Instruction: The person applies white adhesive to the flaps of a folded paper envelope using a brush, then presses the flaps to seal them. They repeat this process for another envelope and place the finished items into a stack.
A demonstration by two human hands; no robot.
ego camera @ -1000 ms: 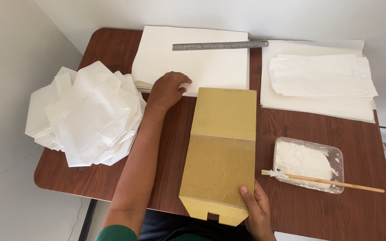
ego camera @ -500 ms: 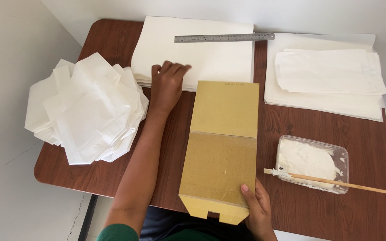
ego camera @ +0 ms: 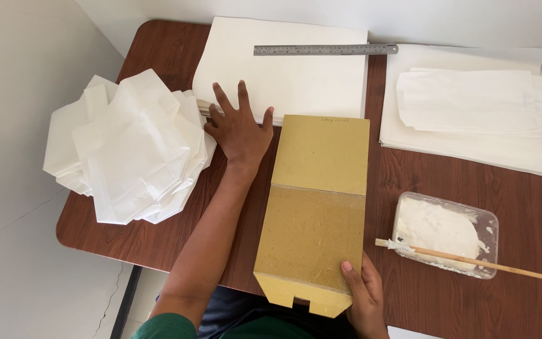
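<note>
My left hand (ego camera: 239,129) lies flat with fingers spread on the near left corner of a stack of white paper sheets (ego camera: 296,75) at the back of the table. A steel ruler (ego camera: 324,49) rests across the top of that stack. My right hand (ego camera: 364,295) grips the near right corner of a long tan cardboard form (ego camera: 315,207) that lies lengthwise in the middle of the table, its near end sticking past the table edge.
A heap of folded white paper bags (ego camera: 130,147) sits at the left. Flat white bags and sheets (ego camera: 472,107) lie at the back right. A clear plastic tub of white paste (ego camera: 443,232) with a wooden stick (ego camera: 472,260) stands right of the form. The brown wooden table (ego camera: 158,245) has a wall at left.
My left hand has opened its fingers and slid further onto the corner of the paper stack. My right hand and the cardboard form have stayed put.
</note>
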